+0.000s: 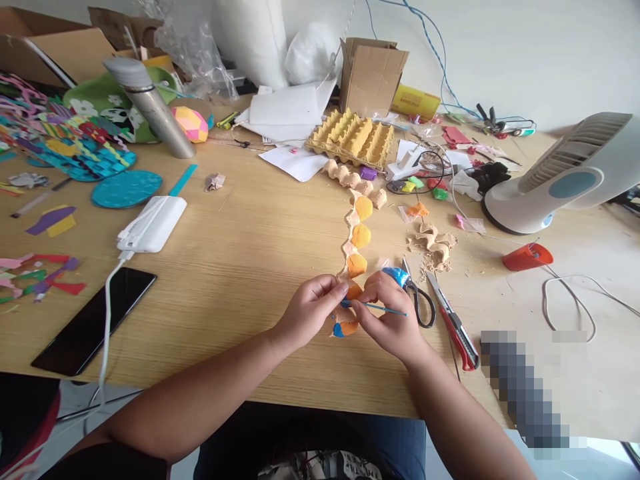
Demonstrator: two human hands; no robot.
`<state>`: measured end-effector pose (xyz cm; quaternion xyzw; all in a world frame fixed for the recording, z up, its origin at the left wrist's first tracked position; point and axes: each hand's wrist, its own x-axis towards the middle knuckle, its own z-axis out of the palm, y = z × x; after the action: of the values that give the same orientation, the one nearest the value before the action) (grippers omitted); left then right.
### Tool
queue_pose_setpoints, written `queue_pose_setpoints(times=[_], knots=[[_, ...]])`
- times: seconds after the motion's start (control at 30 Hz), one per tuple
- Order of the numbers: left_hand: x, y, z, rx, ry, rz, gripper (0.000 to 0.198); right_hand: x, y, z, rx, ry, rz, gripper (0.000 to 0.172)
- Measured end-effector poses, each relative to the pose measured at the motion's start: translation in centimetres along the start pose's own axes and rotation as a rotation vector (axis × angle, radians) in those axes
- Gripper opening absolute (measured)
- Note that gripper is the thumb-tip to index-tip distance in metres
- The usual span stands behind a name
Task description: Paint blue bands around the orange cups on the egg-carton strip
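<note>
A strip of egg carton (350, 217) runs down the middle of the table. Orange clay fills several of its cups, and a dab of blue clay (339, 330) sits at the near end. My left hand (313, 307) pinches the strip near that end, its thumb beside a bit of blue. Close against it, my right hand (390, 317) is closed on a thin blue stick (383, 308) that points right; its other end meets the blue by my left thumb. A shiny blue packet (397, 275) lies just beyond my right knuckles, beside black-handled scissors (423, 303).
A red utility knife (459, 333) lies right of the scissors, near torn carton pieces (434, 241). A yellow egg tray (353, 139) is at the back. A fan (555, 177) and orange cup (527, 256) stand right; a phone (95, 321), power bank (153, 223) and bottle (155, 110) are left.
</note>
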<state>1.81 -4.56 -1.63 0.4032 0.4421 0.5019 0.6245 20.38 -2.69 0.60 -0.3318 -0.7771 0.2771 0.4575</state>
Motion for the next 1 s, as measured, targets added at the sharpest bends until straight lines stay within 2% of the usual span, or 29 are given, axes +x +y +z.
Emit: queue_pose_setpoints(times=[0.27, 0.5, 0.67, 1.0], knots=[[0.1, 0.2, 0.3, -0.132, -0.011, -0.108, 0.046, 0.0, 0.0, 0.0, 0.01, 0.022, 0.048, 0.023], [-0.1, -0.3, 0.1, -0.111, -0.011, -0.077, 0.046, 0.0, -0.1, 0.1, 0.004, 0.027, 0.058, 0.023], [0.1, -1.0, -0.3, -0.145, -0.035, -0.118, 0.047, 0.0, -0.1, 0.1, -0.009, 0.036, 0.091, 0.023], [0.0, -1.1, -0.4, -0.069, -0.036, -0.04, 0.044, 0.1, -0.1, -0.1, 0.048, 0.028, 0.102, 0.02]])
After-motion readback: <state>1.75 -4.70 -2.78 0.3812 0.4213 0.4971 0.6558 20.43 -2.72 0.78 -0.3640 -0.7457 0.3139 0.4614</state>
